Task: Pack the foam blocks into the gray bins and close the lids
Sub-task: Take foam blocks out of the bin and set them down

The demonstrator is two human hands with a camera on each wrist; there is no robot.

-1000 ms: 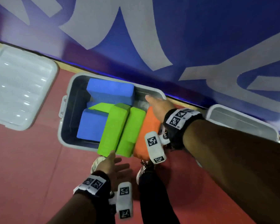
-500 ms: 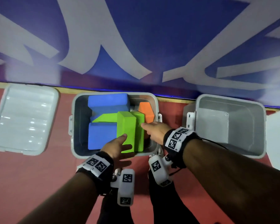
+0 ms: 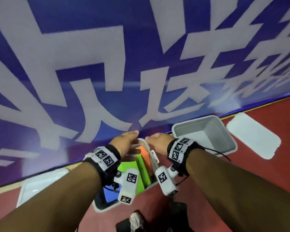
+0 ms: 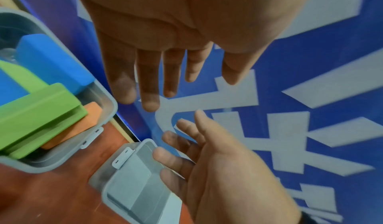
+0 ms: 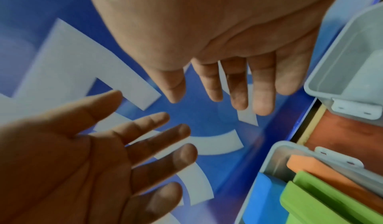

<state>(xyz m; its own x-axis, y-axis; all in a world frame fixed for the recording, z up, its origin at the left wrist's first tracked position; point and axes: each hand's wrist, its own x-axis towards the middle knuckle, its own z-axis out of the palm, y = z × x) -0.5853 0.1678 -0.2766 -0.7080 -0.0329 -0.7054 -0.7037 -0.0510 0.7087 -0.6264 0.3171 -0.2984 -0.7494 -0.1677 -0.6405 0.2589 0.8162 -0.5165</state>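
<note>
- Head view: both hands are seen raised above the floor [image 3: 258, 164], in front of the blue wall [image 3: 90, 47], held close together and apart from every object.
- The left hand [image 3: 126, 141] is spread flat with straight fingers [image 4: 145, 83]; nothing is held in it.
- The right hand [image 3: 157, 141] is likewise spread, its fingers [image 5: 238, 88] straight and slightly parted; nothing is held.
- The full bin [image 3: 151, 153] is found below the hands, partly hidden by the wrists.
- Packed in it are a blue block [image 4: 51, 63], green blocks [image 4: 37, 113] and an orange block [image 3: 143, 156]; the orange one is set against the right wall, the green ones just beside it, and both rise above the rim.
- The empty bin [image 3: 224, 141] is placed just to the right of the full one, against the wall, its latch [image 4: 122, 158] seen on the near side.
- One lid [image 3: 253, 136] is laid flat on the floor to the right of the empty bin.
- A second lid [image 3: 40, 185] is laid to the left of the full bin, partly covered by the left forearm.
- Neither bin is closed.
- A shoe [image 3: 136, 220] is seen at the lower edge.
</note>
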